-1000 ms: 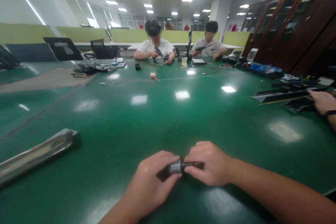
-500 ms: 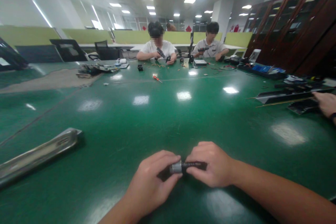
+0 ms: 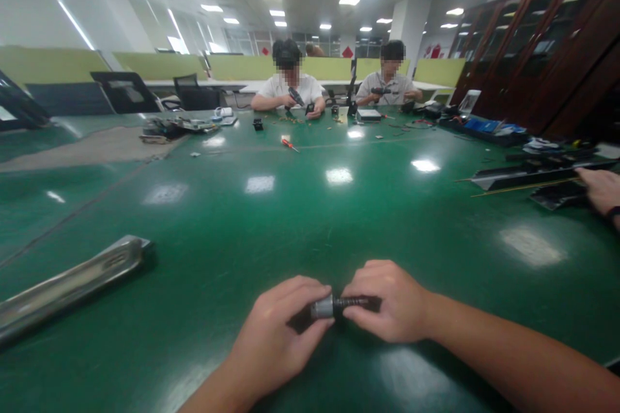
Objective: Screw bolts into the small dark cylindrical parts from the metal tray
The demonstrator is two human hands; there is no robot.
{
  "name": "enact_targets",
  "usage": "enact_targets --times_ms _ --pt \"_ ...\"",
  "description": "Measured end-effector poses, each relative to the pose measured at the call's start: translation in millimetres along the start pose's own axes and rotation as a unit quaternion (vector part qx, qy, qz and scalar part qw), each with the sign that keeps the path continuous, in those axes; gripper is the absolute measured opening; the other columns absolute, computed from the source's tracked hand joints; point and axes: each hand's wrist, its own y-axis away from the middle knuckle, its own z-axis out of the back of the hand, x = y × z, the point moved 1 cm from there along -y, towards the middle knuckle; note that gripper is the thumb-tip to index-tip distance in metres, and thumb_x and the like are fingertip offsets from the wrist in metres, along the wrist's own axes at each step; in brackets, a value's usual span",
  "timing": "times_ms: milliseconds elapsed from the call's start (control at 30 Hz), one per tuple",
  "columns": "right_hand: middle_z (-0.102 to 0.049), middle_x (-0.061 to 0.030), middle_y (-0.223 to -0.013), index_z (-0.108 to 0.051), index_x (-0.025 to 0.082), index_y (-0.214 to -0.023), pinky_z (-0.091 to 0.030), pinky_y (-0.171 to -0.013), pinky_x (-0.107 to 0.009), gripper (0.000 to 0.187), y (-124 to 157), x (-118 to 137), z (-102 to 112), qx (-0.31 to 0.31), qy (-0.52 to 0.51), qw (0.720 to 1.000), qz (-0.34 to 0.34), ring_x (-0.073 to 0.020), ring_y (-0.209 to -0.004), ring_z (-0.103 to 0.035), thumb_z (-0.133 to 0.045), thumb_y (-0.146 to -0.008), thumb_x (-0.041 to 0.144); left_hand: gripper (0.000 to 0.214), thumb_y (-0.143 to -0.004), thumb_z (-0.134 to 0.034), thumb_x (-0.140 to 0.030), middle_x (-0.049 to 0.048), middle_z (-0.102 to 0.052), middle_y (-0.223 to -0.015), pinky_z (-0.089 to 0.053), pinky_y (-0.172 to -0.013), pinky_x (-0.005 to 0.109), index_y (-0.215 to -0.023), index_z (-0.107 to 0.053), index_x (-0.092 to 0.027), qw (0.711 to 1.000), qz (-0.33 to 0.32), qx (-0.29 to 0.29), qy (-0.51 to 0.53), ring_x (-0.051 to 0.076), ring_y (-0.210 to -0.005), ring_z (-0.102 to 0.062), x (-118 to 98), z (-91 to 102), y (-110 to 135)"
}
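Observation:
Low in the middle of the head view, my left hand (image 3: pixel 278 329) pinches a small silver cylinder (image 3: pixel 322 308) between thumb and fingers. A dark ribbed shaft (image 3: pixel 352 302) lies in line with the cylinder on its right side. My right hand (image 3: pixel 390 303) is closed around this shaft, thumb below and fingers above. A narrow dark gap shows between cylinder and shaft, and I cannot tell whether they are joined. The far end of the shaft is hidden in my right palm. Both hands are just over the green tabletop (image 3: pixel 271 232).
A long metal piece (image 3: pixel 72 284) lies at the left. An orange screwdriver (image 3: pixel 289 144) lies farther back. Two people (image 3: pixel 289 87) sit opposite with power drills (image 3: pixel 296 97). At the right, another person's hand (image 3: pixel 600 188) rests by dark metal profiles (image 3: pixel 523 175).
My hands keep their grip and have shifted very slightly left. Across the table, the right-hand person has turned the drill level and brought the other hand up near its tip.

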Motion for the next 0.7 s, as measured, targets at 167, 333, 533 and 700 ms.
enact_targets --times_ms 167,333,533,700 --pt "-0.071 -0.0013 -0.072 -0.072 0.019 -0.087 -0.041 -0.065 -0.030 0.012 0.5 -1.2 -1.3 -0.004 -0.001 1.000 -0.017 -0.0160 -0.062 -0.061 -0.065 -0.088 0.029 0.026 -0.082 -0.072 -0.014 0.0013 -0.075 -0.099 -0.058 -0.081 0.021 -0.106 -0.070 -0.024 1.000 0.003 0.003 -0.006 0.013 -0.089 -0.071 1.1 -0.4 0.8" --pt "-0.069 -0.0009 -0.069 -0.072 0.019 -0.085 -0.040 -0.063 -0.030 0.014 0.5 -2.0 -1.5 -0.004 0.013 1.000 -0.023 -0.0157 -0.060 -0.058 -0.064 -0.089 0.030 0.024 -0.082 -0.072 -0.015 0.0020 -0.076 -0.096 -0.059 -0.080 0.022 -0.104 -0.071 -0.023 1.000 0.001 0.004 -0.011 0.014 -0.087 -0.072 1.0 0.1 -0.6" --pt "-0.070 -0.0012 -0.070 -0.072 0.019 -0.087 -0.039 -0.064 -0.030 0.014 0.9 0.6 -1.4 -0.004 0.028 0.999 -0.024 -0.0153 -0.059 -0.059 -0.063 -0.090 0.029 0.025 -0.081 -0.071 -0.015 0.0025 -0.076 -0.097 -0.059 -0.081 0.023 -0.105 -0.070 -0.023 1.000 -0.001 0.000 -0.020 0.015 -0.088 -0.072 1.5 1.0 -0.7" --pt "-0.070 -0.0014 -0.070 -0.072 0.018 -0.088 -0.039 -0.063 -0.031 0.015 0.7 2.6 -0.4 -0.008 0.033 0.999 -0.025 -0.0153 -0.059 -0.059 -0.063 -0.090 0.029 0.025 -0.083 -0.071 -0.016 0.0037 -0.076 -0.098 -0.059 -0.081 0.024 -0.107 -0.070 -0.022 1.000 -0.005 0.002 -0.022 0.015 -0.088 -0.072 2.2 1.8 0.7"
